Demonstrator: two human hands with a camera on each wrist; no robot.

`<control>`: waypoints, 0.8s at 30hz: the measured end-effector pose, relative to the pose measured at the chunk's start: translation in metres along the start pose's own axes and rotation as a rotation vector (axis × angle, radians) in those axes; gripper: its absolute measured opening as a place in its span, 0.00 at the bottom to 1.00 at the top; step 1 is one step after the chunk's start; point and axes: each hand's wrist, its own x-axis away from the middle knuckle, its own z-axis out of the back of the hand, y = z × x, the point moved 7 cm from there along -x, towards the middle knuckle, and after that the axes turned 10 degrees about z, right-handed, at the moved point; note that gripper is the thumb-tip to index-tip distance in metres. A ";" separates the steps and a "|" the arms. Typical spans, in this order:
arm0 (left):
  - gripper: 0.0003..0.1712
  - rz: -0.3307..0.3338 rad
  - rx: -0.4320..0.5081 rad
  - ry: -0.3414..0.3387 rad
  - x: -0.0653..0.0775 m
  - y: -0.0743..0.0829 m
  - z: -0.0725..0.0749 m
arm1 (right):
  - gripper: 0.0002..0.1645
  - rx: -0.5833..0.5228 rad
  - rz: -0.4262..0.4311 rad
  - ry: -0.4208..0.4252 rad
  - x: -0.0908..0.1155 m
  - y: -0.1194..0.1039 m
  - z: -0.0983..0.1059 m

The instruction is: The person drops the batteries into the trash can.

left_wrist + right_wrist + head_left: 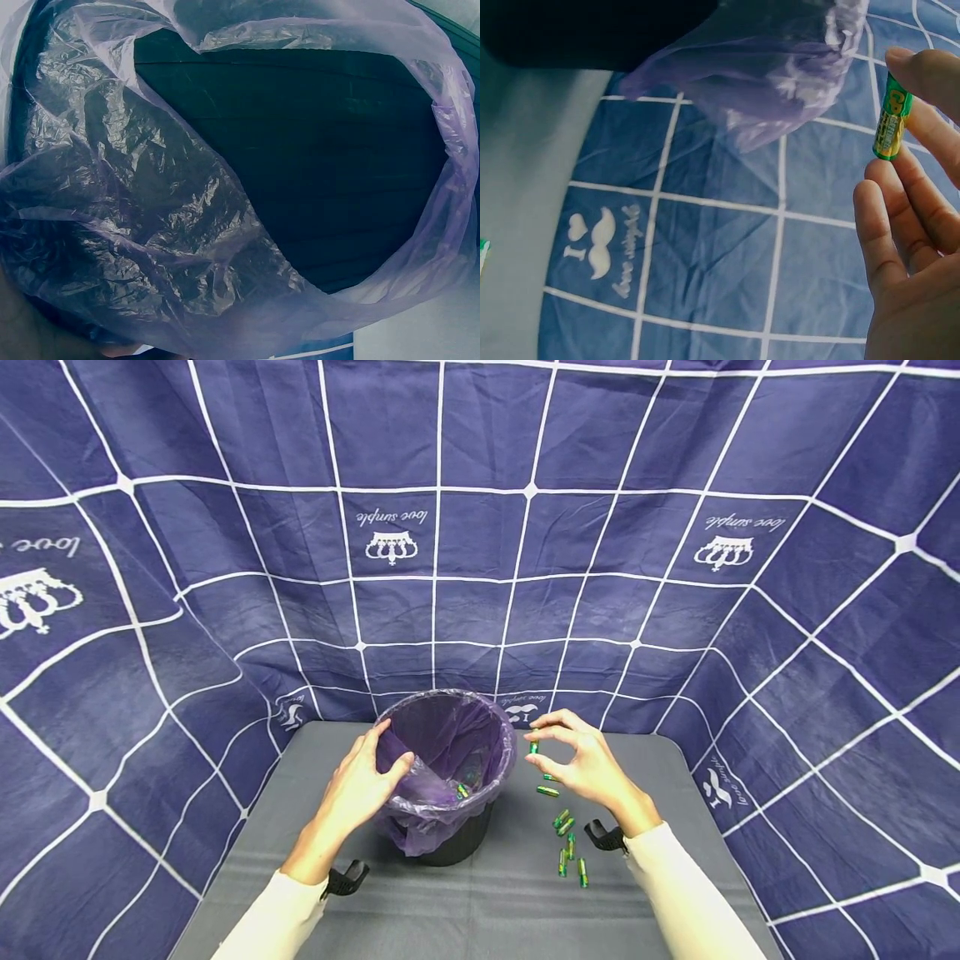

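Pinching one battery [891,126], the right hand [581,762] hangs at the bin's [459,845] three o'clock; fingertips [901,61] alone could let it slip. Left hand [362,781] rests spread at nine.

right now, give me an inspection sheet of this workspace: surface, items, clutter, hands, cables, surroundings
Surface: grey table, mostly smooth
Items: black bin with purple liner; green-and-yellow inside battery visible; loose batteries right of the bin
Clutter: nothing seen
Left hand: at the bin's lined rim, fingers and thumb spread
Right hand: pinches one held battery
Cables: nothing seen
Surroundings: blue cloth with white grid lines, behind and both sides
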 end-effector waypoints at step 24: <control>0.48 -0.010 -0.004 0.014 0.002 0.001 0.001 | 0.19 -0.073 -0.020 -0.067 -0.085 -0.015 -0.025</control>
